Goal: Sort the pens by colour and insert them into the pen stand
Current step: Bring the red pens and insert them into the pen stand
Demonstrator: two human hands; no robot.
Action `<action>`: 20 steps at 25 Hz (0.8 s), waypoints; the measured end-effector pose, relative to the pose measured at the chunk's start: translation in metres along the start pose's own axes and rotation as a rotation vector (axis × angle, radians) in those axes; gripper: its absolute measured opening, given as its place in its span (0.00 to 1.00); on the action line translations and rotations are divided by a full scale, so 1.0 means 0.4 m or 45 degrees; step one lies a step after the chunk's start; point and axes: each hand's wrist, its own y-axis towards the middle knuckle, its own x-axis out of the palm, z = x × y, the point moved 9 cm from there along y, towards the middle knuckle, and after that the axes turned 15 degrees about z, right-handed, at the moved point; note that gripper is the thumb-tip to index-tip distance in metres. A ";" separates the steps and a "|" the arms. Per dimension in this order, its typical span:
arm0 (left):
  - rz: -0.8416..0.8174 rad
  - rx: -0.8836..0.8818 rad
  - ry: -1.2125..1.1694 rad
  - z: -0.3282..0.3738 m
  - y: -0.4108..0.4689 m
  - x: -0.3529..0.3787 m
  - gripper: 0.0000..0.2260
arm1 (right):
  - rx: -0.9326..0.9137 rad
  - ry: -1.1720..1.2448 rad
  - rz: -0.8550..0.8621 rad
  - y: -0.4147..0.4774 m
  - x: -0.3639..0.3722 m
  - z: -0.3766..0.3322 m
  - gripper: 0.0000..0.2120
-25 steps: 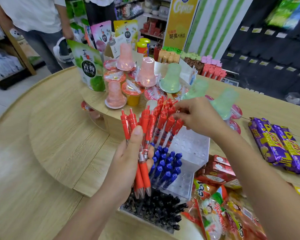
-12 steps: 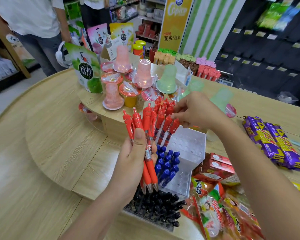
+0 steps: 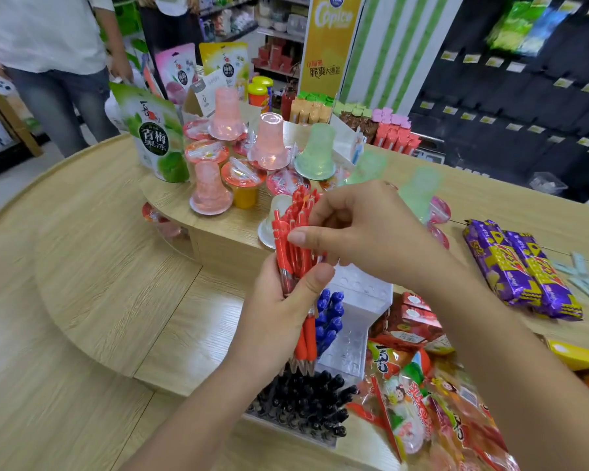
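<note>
My left hand grips a bundle of several red pens, tips pointing down over the clear stepped pen stand. My right hand pinches the tops of those red pens from the right, thumb and fingers curled round them. Blue pens stand in the stand's middle step, partly hidden behind the red bundle. Black pens fill the lowest, nearest step. The stand's upper step shows bare holes.
Jelly cups and a green pouch crowd the raised wooden shelf behind. Snack packets lie right of the stand, purple wrappers farther right. A person in jeans stands at the far left. The wooden counter curves to the left.
My right hand has come down and left onto the tops of the red pens that my left hand holds. The fanned red pens are now gathered into one tight bundle.
</note>
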 end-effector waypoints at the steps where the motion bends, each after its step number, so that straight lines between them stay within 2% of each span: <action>1: 0.015 0.012 0.028 0.000 0.000 -0.002 0.23 | 0.039 0.029 -0.018 0.000 0.000 0.012 0.12; 4: 0.052 -0.112 -0.025 -0.020 0.001 -0.009 0.23 | 0.177 0.187 0.015 0.000 -0.040 0.035 0.08; 7: 0.097 -0.192 -0.043 -0.029 0.007 -0.032 0.18 | 0.188 0.388 0.382 0.030 -0.163 0.044 0.04; 10: 0.174 -0.265 -0.116 -0.036 0.012 -0.055 0.23 | 0.072 0.426 0.681 0.058 -0.241 0.047 0.03; 14: 0.214 -0.375 -0.250 -0.041 0.010 -0.066 0.26 | -0.029 0.366 0.792 0.072 -0.240 0.060 0.02; 17: 0.244 -0.393 -0.328 -0.043 0.012 -0.076 0.19 | -0.123 0.363 0.871 0.074 -0.257 0.057 0.02; 20: 0.266 -0.384 -0.374 -0.038 0.012 -0.080 0.12 | -0.198 0.307 0.809 0.086 -0.220 0.058 0.02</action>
